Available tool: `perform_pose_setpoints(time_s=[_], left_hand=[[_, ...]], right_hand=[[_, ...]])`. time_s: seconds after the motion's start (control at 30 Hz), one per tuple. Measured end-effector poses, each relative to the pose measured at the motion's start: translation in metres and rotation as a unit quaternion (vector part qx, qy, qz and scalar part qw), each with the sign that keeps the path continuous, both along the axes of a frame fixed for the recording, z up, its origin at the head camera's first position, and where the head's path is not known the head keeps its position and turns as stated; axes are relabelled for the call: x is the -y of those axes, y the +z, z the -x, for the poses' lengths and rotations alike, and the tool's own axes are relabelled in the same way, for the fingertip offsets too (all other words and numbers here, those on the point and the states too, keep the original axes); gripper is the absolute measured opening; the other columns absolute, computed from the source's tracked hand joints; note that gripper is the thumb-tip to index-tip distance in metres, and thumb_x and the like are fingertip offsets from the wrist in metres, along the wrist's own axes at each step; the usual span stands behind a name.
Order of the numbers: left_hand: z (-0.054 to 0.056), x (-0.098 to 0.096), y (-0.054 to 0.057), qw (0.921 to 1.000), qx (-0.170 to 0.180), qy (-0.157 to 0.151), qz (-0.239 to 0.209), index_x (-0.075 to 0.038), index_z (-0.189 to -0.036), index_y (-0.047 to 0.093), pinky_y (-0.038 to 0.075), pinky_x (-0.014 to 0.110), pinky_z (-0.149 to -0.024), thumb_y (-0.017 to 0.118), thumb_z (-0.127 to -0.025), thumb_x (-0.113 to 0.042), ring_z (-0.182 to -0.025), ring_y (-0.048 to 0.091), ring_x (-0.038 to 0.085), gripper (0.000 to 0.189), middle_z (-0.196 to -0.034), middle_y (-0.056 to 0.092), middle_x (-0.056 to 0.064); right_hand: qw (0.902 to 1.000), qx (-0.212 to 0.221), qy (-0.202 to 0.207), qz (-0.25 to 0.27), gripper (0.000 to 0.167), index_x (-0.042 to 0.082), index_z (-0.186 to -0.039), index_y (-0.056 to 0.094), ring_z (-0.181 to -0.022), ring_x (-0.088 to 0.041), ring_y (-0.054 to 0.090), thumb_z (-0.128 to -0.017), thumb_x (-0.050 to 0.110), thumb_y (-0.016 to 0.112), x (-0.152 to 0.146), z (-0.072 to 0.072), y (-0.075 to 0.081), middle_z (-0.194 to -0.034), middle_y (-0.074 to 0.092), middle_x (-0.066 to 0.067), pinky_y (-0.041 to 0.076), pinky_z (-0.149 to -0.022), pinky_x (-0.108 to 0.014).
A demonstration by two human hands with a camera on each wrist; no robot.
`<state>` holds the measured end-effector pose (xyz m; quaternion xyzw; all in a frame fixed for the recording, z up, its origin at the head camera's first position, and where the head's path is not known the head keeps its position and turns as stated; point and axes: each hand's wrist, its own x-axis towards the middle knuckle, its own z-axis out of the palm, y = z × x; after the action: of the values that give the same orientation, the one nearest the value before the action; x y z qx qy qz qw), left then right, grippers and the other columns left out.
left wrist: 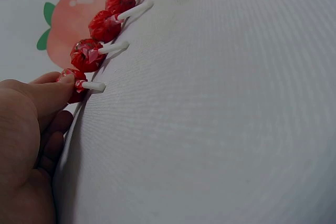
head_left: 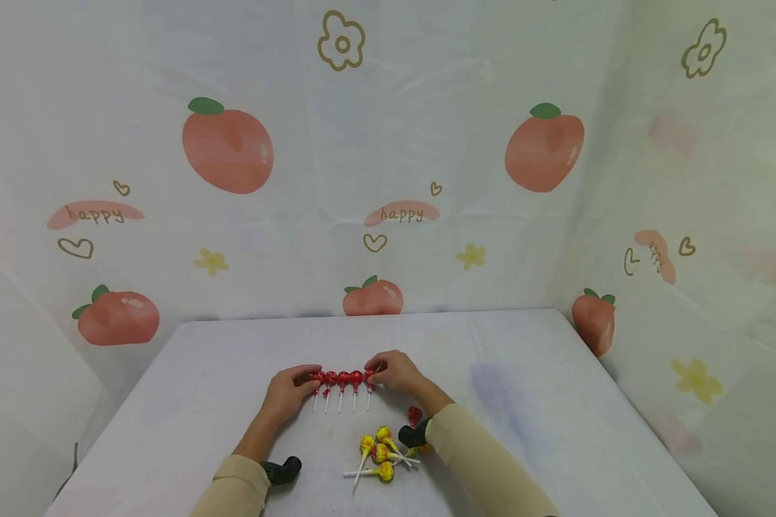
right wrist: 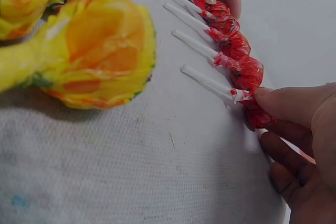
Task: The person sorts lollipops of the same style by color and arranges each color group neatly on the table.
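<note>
Several red-wrapped lollipops lie side by side in a row on the table, their white sticks pointing toward the person. My left hand pinches the head of the leftmost red lollipop between thumb and fingers. At the other end, the thumb and fingers of my right hand pinch the rightmost red lollipop. The heads between the two hands sit close together. Nearer the person, several yellow-wrapped lollipops lie in a loose, crossing pile. Another red lollipop rests beside my right forearm, its stick hidden.
A white cloth covers the table. Behind it and at the sides hangs a white sheet printed with fruit, hearts and flowers. Black wrist devices sit at both sleeves, the right one close to the yellow pile.
</note>
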<state>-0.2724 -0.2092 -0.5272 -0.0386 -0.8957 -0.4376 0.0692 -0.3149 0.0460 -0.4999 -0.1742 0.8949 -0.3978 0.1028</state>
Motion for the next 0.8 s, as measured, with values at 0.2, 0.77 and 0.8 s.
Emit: perform_pose_setpoints(time_s=[0.2,0.77,0.8], left_hand=[[0.000,0.000,0.000,1.0000,-0.007,-0.002,0.002,-0.009,-0.119,0.070,0.047,0.049,-0.091,0.070,-0.089,-0.010,-0.100,0.060,0.025,0.030,-0.110,0.068,0.008],[0.000,0.000,0.000,1.0000,-0.004,-0.002,0.005,-0.010,-0.120,0.070,0.047,0.048,-0.091,0.070,-0.090,-0.011,-0.099,0.059,0.024,0.030,-0.110,0.067,0.007],[0.000,0.000,0.000,1.0000,-0.003,-0.002,0.004,-0.010,-0.120,0.070,0.047,0.048,-0.091,0.070,-0.090,-0.011,-0.099,0.059,0.024,0.030,-0.110,0.067,0.007]], right_hand=[[1.0000,0.002,-0.001,0.005,0.018,0.015,-0.104,0.073,-0.081,-0.014,0.055,-0.086,0.014,0.075,0.000,0.000,0.001,-0.089,0.063,0.006,0.049,-0.071,-0.027],[0.9995,-0.023,0.020,0.011,0.026,0.009,-0.113,0.070,-0.090,-0.016,0.059,-0.088,0.017,0.073,-0.013,-0.004,0.014,-0.102,0.067,-0.002,0.051,-0.075,-0.030],[0.9993,-0.028,0.022,0.011,0.027,0.009,-0.113,0.070,-0.091,-0.016,0.059,-0.088,0.018,0.073,-0.015,-0.005,0.015,-0.103,0.067,-0.002,0.051,-0.076,-0.030]])
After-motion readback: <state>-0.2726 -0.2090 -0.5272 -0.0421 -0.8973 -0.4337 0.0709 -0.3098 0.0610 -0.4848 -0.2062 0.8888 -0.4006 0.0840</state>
